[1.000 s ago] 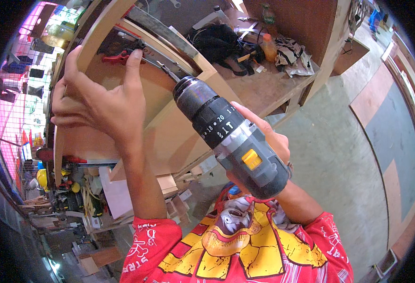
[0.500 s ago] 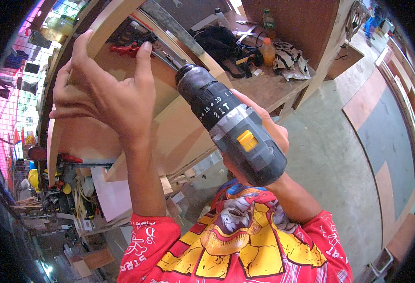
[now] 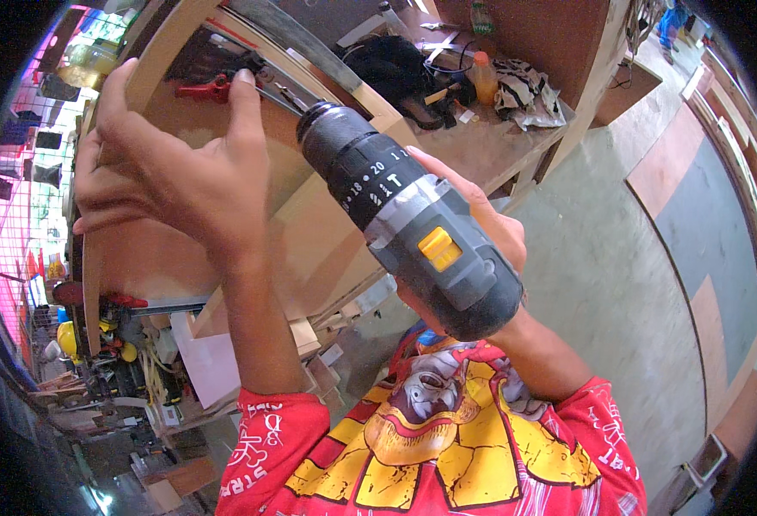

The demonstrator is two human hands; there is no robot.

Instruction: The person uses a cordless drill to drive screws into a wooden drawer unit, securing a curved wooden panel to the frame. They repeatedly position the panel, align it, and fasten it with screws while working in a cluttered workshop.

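Note:
My right hand (image 3: pixel 488 225) is wrapped round a grey and black cordless drill (image 3: pixel 434 241) with a yellow slide switch on top. The drill's chuck points up and left, and a thin metal bit (image 3: pixel 291 99) sticks out of it toward the wooden frame. My left hand (image 3: pixel 172 172) reaches over a curved wooden strip (image 3: pixel 159 73), thumb and index finger spread wide and the other fingers bent at the strip's outer side. Just beyond the left thumb lies a red-handled clamp (image 3: pixel 206 89), partly covered by it. A plywood panel (image 3: pixel 163 267) sits below and behind the left hand.
To the upper right, a wooden shelf holds a black cloth bag (image 3: pixel 387 73), an orange bottle (image 3: pixel 484 79) and crumpled packaging (image 3: pixel 529 95). Tools and a yellow helmet (image 3: pixel 68 340) crowd the lower left. Far off, a person (image 3: pixel 671 30) stands on the concrete floor (image 3: pixel 602 232).
The drill's chuck has shifted slightly left and up, along with the left hand. The wooden frame and the shelf also sit a little differently in the picture. My grip on the drill is the same.

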